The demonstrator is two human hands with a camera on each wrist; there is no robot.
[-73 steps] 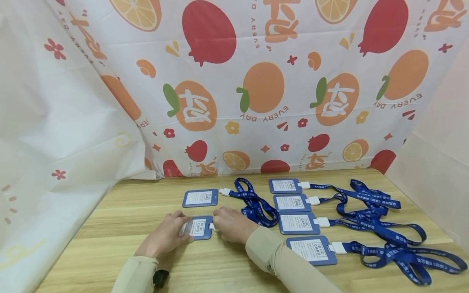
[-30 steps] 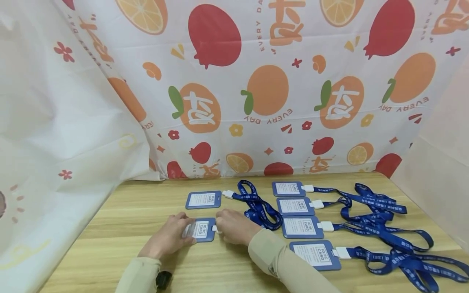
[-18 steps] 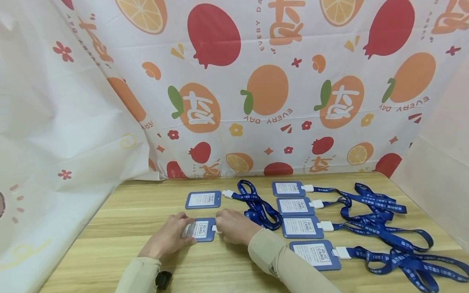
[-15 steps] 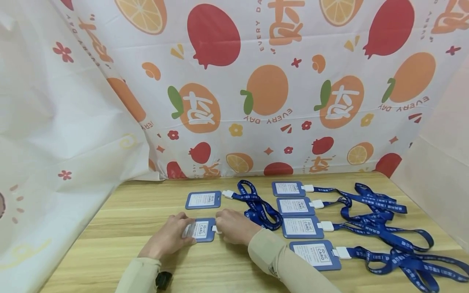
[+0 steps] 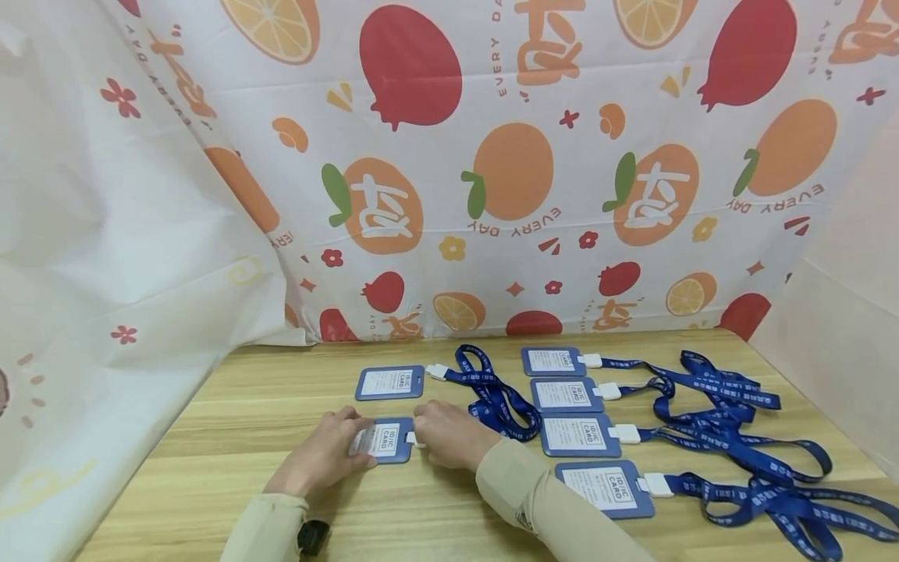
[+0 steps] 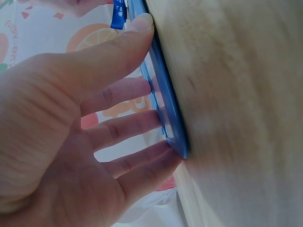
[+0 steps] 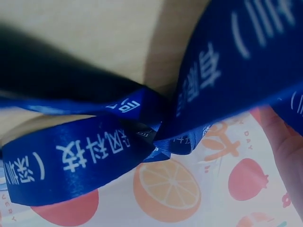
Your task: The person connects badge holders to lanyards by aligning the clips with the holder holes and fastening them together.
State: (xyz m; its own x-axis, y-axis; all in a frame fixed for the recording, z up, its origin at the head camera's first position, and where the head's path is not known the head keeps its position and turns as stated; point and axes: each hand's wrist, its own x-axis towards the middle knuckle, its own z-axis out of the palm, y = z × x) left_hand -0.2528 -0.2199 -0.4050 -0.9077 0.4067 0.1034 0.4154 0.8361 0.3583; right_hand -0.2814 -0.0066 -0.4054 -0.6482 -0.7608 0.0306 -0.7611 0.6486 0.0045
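Note:
In the head view, my left hand (image 5: pixel 325 454) grips a blue ID card holder (image 5: pixel 402 445) lying on the wooden table. The left wrist view shows my thumb (image 6: pixel 120 43) along the near edge of that holder (image 6: pixel 176 113), with the fingers spread at its other edges. My right hand (image 5: pixel 449 433) has curled fingers at the white clip (image 5: pixel 418 443) on the holder's right end, hiding most of it. Blue lanyard ribbon (image 7: pixel 85 153) with white lettering fills much of the right wrist view; part of my right hand (image 7: pixel 286 151) shows at its right edge.
Behind my hands lies another ID card holder (image 5: pixel 389 383), its lanyard clip (image 5: pixel 437 372) just apart from it. That blue lanyard (image 5: pixel 485 382) is loosely looped. Several holders with attached lanyards (image 5: pixel 744 449) form a column at the right. A fruit-print cloth (image 5: pixel 449 195) hangs behind the table.
The head view has shifted slightly since the oldest frame. Both hands keep the same place at the holder and its clip, with no clear movement in the last second.

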